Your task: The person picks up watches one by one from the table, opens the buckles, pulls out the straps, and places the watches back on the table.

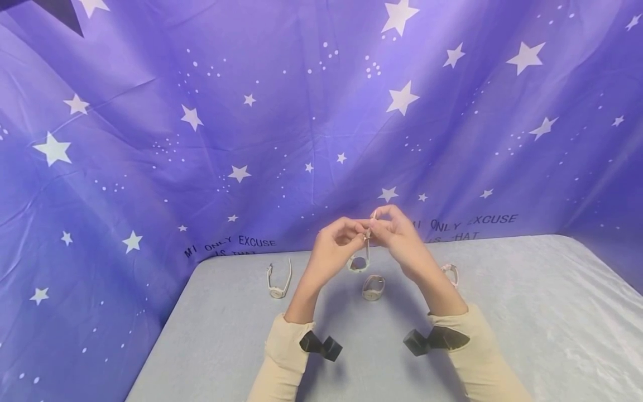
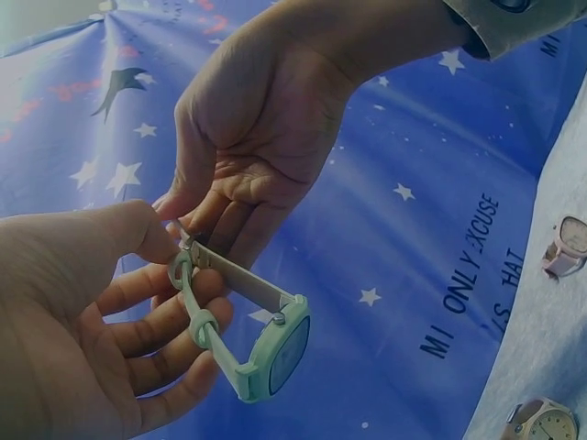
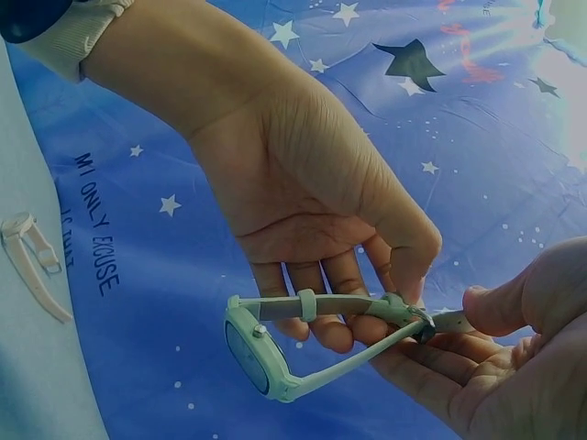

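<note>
A mint-green wristwatch (image 1: 359, 264) hangs face down the way from both hands, above the back of the table. My left hand (image 1: 334, 248) pinches its strap by the metal buckle (image 3: 424, 327). The thumb and fingers of my right hand (image 1: 404, 243) hold the strap's free end (image 3: 451, 321), which sticks out past the buckle. In the left wrist view the strap makes a loop with the square watch case (image 2: 278, 353) at its low end. A keeper ring (image 2: 203, 327) sits partway along the band.
Below the hands a beige watch (image 1: 373, 288) stands with its strap looped. Another pale watch (image 1: 278, 291), strap undone, lies at the left. A pinkish watch (image 1: 454, 273) is partly behind the right forearm. A purple star-print curtain (image 1: 311, 128) rises behind the table (image 1: 226, 346).
</note>
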The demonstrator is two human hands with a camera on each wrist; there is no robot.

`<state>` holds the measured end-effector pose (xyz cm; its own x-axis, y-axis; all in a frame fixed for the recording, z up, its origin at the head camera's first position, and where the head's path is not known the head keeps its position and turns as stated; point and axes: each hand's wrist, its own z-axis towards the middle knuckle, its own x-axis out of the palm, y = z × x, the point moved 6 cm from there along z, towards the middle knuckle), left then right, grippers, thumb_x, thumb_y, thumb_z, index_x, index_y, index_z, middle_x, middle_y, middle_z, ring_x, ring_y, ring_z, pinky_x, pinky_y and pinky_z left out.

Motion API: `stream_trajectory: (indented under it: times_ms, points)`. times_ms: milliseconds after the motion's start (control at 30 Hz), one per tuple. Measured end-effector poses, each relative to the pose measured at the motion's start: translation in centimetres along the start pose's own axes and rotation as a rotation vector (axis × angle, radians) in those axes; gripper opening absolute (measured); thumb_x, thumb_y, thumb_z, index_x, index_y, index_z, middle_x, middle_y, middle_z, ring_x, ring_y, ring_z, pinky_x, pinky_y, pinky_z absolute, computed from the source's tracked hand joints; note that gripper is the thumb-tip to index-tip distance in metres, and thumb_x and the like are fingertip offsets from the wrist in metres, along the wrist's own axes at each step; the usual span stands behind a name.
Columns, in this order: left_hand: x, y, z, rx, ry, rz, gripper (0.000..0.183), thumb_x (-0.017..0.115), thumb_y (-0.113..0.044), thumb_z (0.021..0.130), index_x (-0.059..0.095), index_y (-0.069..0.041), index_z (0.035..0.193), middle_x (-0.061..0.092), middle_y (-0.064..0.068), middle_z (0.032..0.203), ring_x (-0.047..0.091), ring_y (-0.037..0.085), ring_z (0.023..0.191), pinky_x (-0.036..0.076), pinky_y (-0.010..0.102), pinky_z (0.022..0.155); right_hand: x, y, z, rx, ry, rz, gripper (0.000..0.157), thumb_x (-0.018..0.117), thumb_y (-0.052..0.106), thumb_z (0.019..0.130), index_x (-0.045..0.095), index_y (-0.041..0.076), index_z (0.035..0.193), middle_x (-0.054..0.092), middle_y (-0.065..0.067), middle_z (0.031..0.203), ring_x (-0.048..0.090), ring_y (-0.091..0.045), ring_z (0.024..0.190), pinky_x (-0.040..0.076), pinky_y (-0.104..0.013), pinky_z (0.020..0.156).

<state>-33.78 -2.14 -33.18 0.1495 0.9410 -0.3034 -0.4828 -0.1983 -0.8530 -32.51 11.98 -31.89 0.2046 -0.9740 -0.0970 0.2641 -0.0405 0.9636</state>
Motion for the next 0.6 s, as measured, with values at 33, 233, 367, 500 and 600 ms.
stream_trajectory:
  times_ms: [33, 233, 367, 500, 600]
  points:
    - [-0.01, -0.02, 0.0, 0.004, 0.008, -0.005, 0.009, 0.069, -0.004, 0.091, 0.07, -0.003, 0.1, 0.075, 0.018, 0.095, 0.068, 0.012, 0.077, 0.058, 0.025, 0.076, 0.02, 0.01, 0.0, 0.001, -0.001, 0.0, 0.01, 0.044, 0.004, 0.107, 0.042, -0.001, 0.115, 0.059, -0.037, 0.132, 0.072, -0.001, 0.089, 0.054, -0.044, 0.104]
    - [0.0, -0.09, 0.01, 0.001, 0.022, -0.012, 0.01, 0.071, -0.011, 0.094, 0.071, -0.004, 0.101, 0.076, 0.017, 0.096, 0.07, 0.012, 0.076, 0.059, 0.026, 0.075, 0.12, 0.09, -0.02, -0.005, -0.003, 0.003, 0.008, 0.044, 0.004, 0.107, 0.042, -0.001, 0.114, 0.059, -0.037, 0.131, 0.072, 0.0, 0.089, 0.056, -0.038, 0.101]
    - [0.02, -0.16, 0.02, -0.005, 0.009, -0.001, 0.013, 0.072, -0.017, 0.095, 0.071, -0.005, 0.098, 0.077, 0.016, 0.097, 0.071, 0.014, 0.077, 0.06, 0.026, 0.075, 0.13, 0.05, 0.03, -0.014, 0.0, 0.003, 0.007, 0.044, 0.005, 0.107, 0.042, 0.0, 0.112, 0.06, -0.037, 0.13, 0.072, 0.0, 0.09, 0.057, -0.035, 0.099]
    - [0.06, -0.07, 0.06, -0.002, 0.001, 0.004, 0.013, 0.072, -0.017, 0.095, 0.072, -0.004, 0.098, 0.077, 0.016, 0.096, 0.073, 0.016, 0.078, 0.06, 0.026, 0.076, 0.09, -0.05, 0.07, -0.013, 0.0, 0.0, 0.008, 0.045, 0.005, 0.107, 0.042, 0.0, 0.112, 0.06, -0.036, 0.13, 0.072, 0.0, 0.09, 0.056, -0.04, 0.102]
    - [0.04, 0.08, 0.05, -0.014, 0.004, -0.01, 0.014, 0.071, -0.017, 0.096, 0.072, -0.004, 0.099, 0.077, 0.016, 0.097, 0.073, 0.016, 0.079, 0.06, 0.026, 0.077, 0.05, -0.1, 0.07, -0.013, -0.002, 0.002, 0.008, 0.045, 0.005, 0.107, 0.042, 0.0, 0.113, 0.062, -0.036, 0.128, 0.072, 0.0, 0.09, 0.056, -0.041, 0.102]
